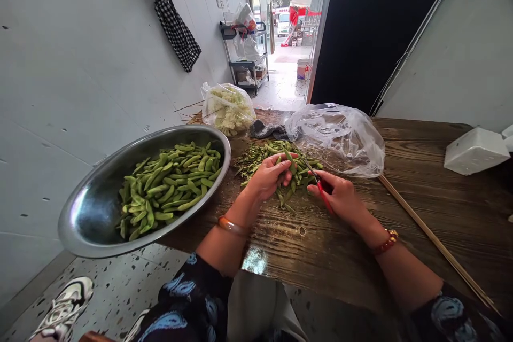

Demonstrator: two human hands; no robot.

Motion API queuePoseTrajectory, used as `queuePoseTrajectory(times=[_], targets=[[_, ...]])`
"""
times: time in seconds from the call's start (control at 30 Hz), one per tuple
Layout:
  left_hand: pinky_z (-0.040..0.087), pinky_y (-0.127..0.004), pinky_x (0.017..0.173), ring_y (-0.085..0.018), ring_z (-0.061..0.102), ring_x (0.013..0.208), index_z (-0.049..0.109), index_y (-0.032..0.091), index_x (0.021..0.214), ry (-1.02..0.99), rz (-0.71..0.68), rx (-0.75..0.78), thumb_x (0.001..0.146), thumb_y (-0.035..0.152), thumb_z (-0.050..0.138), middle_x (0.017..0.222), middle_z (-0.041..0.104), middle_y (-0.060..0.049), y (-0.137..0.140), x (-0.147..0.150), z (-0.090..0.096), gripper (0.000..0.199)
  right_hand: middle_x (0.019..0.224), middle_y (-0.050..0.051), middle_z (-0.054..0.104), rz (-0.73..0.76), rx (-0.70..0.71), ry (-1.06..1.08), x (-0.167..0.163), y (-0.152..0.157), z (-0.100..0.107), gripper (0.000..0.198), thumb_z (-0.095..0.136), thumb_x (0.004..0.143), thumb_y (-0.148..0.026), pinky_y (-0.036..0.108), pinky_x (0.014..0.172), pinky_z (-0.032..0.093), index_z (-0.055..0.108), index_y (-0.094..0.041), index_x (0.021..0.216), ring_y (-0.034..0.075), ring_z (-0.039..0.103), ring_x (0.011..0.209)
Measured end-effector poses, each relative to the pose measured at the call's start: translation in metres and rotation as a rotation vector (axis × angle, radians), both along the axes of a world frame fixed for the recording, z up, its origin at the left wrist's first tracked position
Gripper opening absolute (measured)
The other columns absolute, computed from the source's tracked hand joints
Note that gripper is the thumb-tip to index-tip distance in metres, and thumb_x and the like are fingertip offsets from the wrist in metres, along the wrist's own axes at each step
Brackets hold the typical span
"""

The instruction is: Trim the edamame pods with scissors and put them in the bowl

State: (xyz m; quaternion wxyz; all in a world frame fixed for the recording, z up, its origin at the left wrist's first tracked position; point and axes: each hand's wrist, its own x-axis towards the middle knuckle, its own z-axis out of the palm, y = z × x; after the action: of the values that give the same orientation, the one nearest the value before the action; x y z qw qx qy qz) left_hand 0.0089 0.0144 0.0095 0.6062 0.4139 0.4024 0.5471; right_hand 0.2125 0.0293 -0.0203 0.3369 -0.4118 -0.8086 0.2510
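Between the thumb and fingers of my left hand (269,175) is an edamame pod (290,159), held up over a loose pile of pods and trimmings (256,157) on the table. My right hand (334,195) grips red-handled scissors (324,195), whose blades point up and left toward that pod. Whether the blade tips touch it I cannot tell. Left of my hands, a large steel basin (88,219) holds a heap of green edamame pods (172,184).
Behind the pile lie a crumpled clear plastic bag (340,139), a dark grey cloth (268,129) and a bag of cauliflower (228,107). Thin wooden sticks (436,240) cross the table (417,155) at right, near a white box (475,150). A cart (246,56) stands by the doorway.
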Motion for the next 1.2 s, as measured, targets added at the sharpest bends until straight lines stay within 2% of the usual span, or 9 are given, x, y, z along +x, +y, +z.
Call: queuePoseTrajectory(times=[0.07,0.17,0.23,0.4,0.53,0.67,0.83,1.03,1.2], targets=[[0.029,-0.017,0.038,-0.003,0.044,0.045,0.065,0.012,0.098,0.025,0.002,0.007,0.068,0.034,0.075,0.069,0.055,0.001,-0.001,0.002,0.000,0.039,0.077,0.004,0.067,-0.002,-0.011,0.001,0.000,0.000,0.000,0.052,0.058,0.083,-0.052,0.027,0.062,0.046,0.066,-0.015,0.117,0.016,0.057,0.066],[0.020,-0.016,0.037,-0.002,0.033,0.040,0.064,0.013,0.086,0.094,0.032,0.025,0.067,0.037,0.076,0.055,0.044,0.006,-0.002,0.004,-0.001,0.034,0.076,0.003,0.067,-0.001,-0.017,0.006,0.001,0.000,0.001,0.051,0.058,0.083,-0.051,0.028,0.064,0.047,0.065,-0.015,0.118,0.016,0.057,0.066],[0.019,-0.016,0.038,-0.002,0.030,0.040,0.063,0.014,0.082,0.134,0.032,0.031,0.067,0.039,0.076,0.051,0.041,0.008,-0.002,0.005,-0.002,0.032,0.078,0.004,0.068,0.012,-0.015,0.013,0.001,0.000,0.001,0.051,0.059,0.082,-0.050,0.028,0.066,0.048,0.065,-0.015,0.118,0.017,0.058,0.068],[0.035,-0.018,0.053,-0.007,0.047,0.055,0.068,0.015,0.074,0.387,0.048,0.151,0.068,0.035,0.073,0.061,0.057,0.003,-0.004,0.011,-0.001,0.022,0.083,0.004,0.069,0.059,-0.071,0.027,0.000,-0.001,0.004,0.051,0.062,0.080,-0.049,0.030,0.069,0.049,0.064,-0.015,0.118,0.018,0.060,0.072],[0.041,-0.022,0.070,-0.013,0.055,0.071,0.071,0.017,0.073,0.576,0.052,0.275,0.067,0.028,0.073,0.071,0.064,0.000,-0.003,0.016,-0.002,0.013,0.086,0.006,0.069,0.057,-0.123,0.050,0.000,0.001,0.000,0.055,0.061,0.080,-0.049,0.030,0.071,0.049,0.061,-0.012,0.121,0.018,0.061,0.075],[0.042,-0.025,0.073,-0.016,0.057,0.075,0.073,0.018,0.074,0.608,0.054,0.261,0.067,0.030,0.072,0.074,0.067,-0.001,-0.004,0.019,-0.003,0.015,0.086,0.006,0.069,0.032,-0.099,0.045,0.000,0.002,-0.002,0.053,0.061,0.080,-0.049,0.030,0.069,0.049,0.063,-0.012,0.118,0.018,0.061,0.074],[0.043,-0.023,0.071,-0.015,0.058,0.074,0.073,0.017,0.078,0.672,0.075,0.308,0.073,0.032,0.067,0.076,0.068,-0.002,-0.005,0.017,-0.004,0.017,0.078,0.004,0.068,0.018,-0.048,0.041,0.001,0.000,0.003,0.048,0.060,0.081,-0.049,0.028,0.064,0.047,0.068,-0.012,0.110,0.017,0.058,0.067],[0.042,-0.022,0.068,-0.013,0.057,0.070,0.072,0.014,0.079,0.710,0.054,0.304,0.077,0.032,0.063,0.074,0.067,-0.002,-0.002,0.014,-0.009,0.020,0.069,0.001,0.064,0.033,-0.062,0.010,0.001,-0.002,0.009,0.046,0.060,0.082,-0.049,0.025,0.060,0.042,0.070,-0.011,0.105,0.014,0.054,0.062],[0.040,-0.021,0.065,-0.011,0.053,0.067,0.069,0.014,0.076,0.658,0.055,0.294,0.073,0.031,0.067,0.067,0.062,0.001,0.001,0.013,-0.012,0.018,0.065,-0.001,0.060,0.083,-0.096,-0.001,0.001,-0.002,0.011,0.042,0.058,0.083,-0.048,0.024,0.057,0.039,0.071,-0.014,0.104,0.013,0.051,0.060]])
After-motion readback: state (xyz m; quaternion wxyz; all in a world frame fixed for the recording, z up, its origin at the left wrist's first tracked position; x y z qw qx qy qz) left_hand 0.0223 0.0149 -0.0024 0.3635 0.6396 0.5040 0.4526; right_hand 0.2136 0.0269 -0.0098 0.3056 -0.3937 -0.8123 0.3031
